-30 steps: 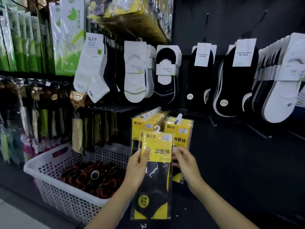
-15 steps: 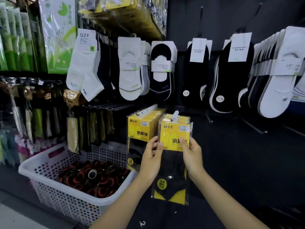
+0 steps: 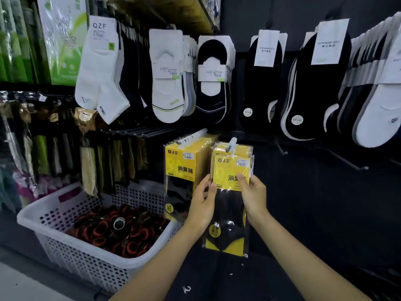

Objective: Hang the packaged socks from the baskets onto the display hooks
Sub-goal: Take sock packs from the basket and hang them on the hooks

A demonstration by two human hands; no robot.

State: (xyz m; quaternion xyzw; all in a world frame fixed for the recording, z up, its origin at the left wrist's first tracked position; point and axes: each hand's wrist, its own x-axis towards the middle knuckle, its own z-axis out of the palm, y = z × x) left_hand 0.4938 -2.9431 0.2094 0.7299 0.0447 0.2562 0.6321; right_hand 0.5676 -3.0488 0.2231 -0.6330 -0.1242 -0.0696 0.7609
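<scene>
A yellow-and-black packaged sock (image 3: 231,170) hangs at the front of a stack on a display hook (image 3: 231,143). My left hand (image 3: 202,203) pinches the package's left edge. My right hand (image 3: 252,193) grips its right edge, thumb on the yellow card. Its plastic hanger sits over the hook's white tip. A second stack of the same yellow packages (image 3: 181,164) hangs on the hook just to the left.
A white perforated basket (image 3: 65,242) holding red-and-black rolled items stands at lower left. White and black socks (image 3: 167,83) hang in a row above. Bare black hooks (image 3: 347,161) stick out to the right. Dark packages hang at the left.
Both hands lifted the package up and to the right, from in front of the stacks onto the right-hand hook. The view moved closer to the display.
</scene>
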